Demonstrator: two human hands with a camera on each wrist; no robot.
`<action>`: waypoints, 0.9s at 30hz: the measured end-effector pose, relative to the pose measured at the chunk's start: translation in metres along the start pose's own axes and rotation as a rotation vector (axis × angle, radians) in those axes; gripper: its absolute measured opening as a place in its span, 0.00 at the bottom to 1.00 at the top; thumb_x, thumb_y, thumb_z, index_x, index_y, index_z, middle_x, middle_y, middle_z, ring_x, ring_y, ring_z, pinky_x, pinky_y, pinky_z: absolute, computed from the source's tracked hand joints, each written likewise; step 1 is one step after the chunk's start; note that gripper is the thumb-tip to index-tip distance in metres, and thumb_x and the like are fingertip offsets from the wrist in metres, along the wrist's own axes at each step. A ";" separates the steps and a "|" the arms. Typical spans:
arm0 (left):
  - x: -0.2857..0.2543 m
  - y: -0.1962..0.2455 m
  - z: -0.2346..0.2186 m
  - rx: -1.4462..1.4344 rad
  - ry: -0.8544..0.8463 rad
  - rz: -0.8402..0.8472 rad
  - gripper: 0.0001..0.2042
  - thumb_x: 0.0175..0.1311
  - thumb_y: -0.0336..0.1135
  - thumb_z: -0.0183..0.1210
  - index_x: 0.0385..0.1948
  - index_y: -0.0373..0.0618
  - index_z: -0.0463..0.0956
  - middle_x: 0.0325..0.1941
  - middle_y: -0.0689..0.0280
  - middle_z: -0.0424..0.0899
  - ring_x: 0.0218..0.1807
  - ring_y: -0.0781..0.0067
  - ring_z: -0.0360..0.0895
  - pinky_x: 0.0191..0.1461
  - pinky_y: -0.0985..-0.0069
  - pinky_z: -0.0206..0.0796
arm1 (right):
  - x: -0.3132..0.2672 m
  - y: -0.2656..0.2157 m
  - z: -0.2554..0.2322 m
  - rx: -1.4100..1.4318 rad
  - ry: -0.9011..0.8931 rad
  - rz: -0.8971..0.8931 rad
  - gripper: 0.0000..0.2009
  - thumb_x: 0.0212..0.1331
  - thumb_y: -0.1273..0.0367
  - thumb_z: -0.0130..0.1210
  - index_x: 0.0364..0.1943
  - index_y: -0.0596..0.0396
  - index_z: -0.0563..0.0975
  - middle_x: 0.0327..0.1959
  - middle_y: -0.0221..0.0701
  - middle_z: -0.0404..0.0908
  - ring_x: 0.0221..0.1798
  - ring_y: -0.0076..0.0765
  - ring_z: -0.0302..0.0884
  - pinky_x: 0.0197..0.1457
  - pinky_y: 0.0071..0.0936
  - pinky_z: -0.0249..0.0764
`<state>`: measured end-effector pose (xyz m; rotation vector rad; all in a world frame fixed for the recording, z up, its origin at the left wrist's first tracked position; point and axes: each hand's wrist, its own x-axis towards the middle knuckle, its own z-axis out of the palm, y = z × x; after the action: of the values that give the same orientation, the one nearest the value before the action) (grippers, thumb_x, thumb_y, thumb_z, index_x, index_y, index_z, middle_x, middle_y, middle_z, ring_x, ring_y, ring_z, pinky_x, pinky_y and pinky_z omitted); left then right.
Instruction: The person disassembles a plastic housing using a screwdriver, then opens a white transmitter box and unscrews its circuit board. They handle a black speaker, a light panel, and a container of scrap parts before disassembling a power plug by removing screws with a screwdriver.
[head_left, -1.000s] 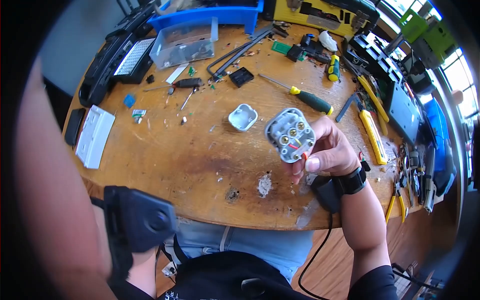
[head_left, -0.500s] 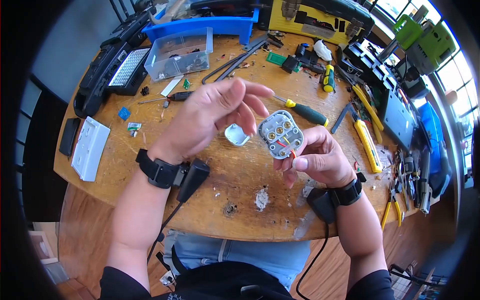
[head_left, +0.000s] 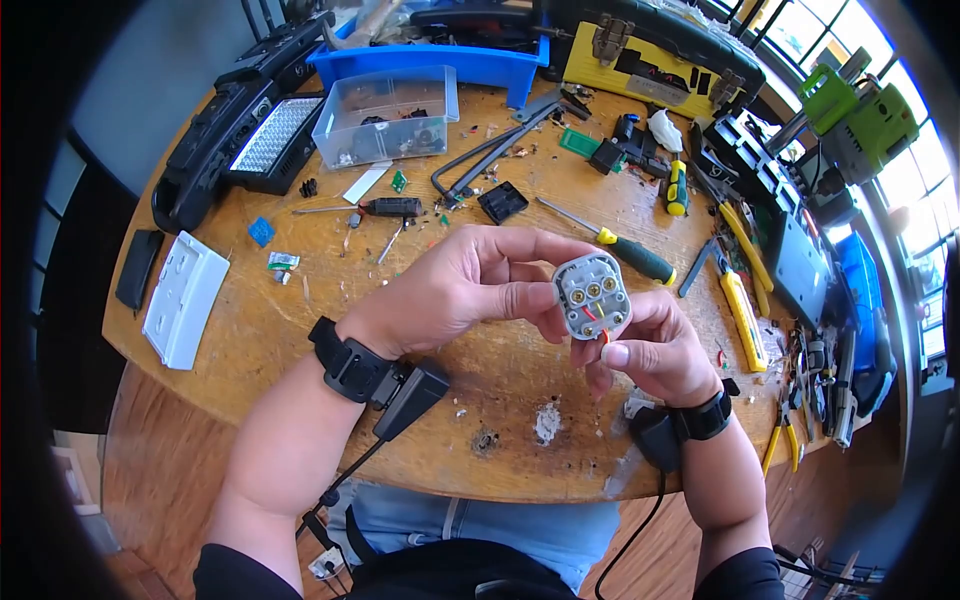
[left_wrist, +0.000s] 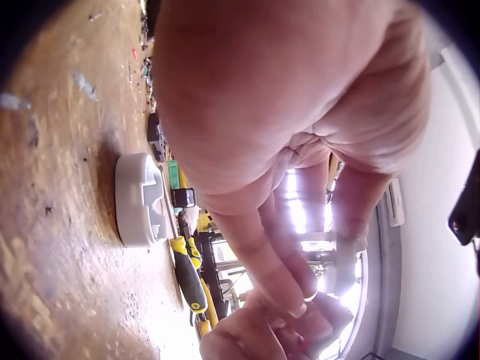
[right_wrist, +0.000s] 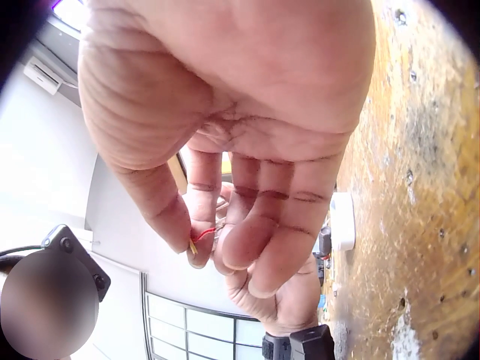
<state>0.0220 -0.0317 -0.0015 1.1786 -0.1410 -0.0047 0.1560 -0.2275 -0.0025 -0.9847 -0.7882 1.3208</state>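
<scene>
A grey electrical socket body (head_left: 588, 272), its inside facing up, is raised above the workbench. Three brass screw terminals show in it, with thin wires (head_left: 604, 332), red and yellow. My left hand (head_left: 455, 285) pinches its left edge between thumb and fingers. On the lower right, my right hand (head_left: 668, 352) grips the wires between thumb and forefinger where they leave the body; the right wrist view shows the red and yellow wire ends at the fingertips. A matching grey shell (left_wrist: 133, 199) stands on the bench, behind my left hand in the head view.
On the wooden bench (head_left: 330, 300) lie a green-yellow screwdriver (head_left: 640, 260), a dark screwdriver (head_left: 385, 207) and a small black tray (head_left: 503, 202). A clear bin (head_left: 385, 115) stands behind, a white case (head_left: 186, 300) at left. Yellow-handled cutters (head_left: 785, 430) and a yellow knife (head_left: 742, 310) lie at right.
My left hand has come in from the left, over the grey shell, and taken hold of the socket body's left edge. My right hand keeps its grip at the lower right.
</scene>
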 end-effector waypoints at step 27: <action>0.004 -0.011 -0.006 -0.141 -0.038 0.092 0.26 0.46 0.37 0.69 0.49 0.40 0.74 0.51 0.58 0.75 0.53 0.66 0.74 0.58 0.71 0.65 | 0.000 -0.011 0.011 -0.128 -0.007 0.110 0.05 0.54 0.73 0.60 0.33 0.60 0.79 0.33 0.30 0.81 0.30 0.19 0.76 0.32 0.14 0.73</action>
<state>0.0270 -0.0310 -0.0136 1.0311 -0.2251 0.0433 0.1507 -0.2258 0.0117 -1.1391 -0.8419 1.3823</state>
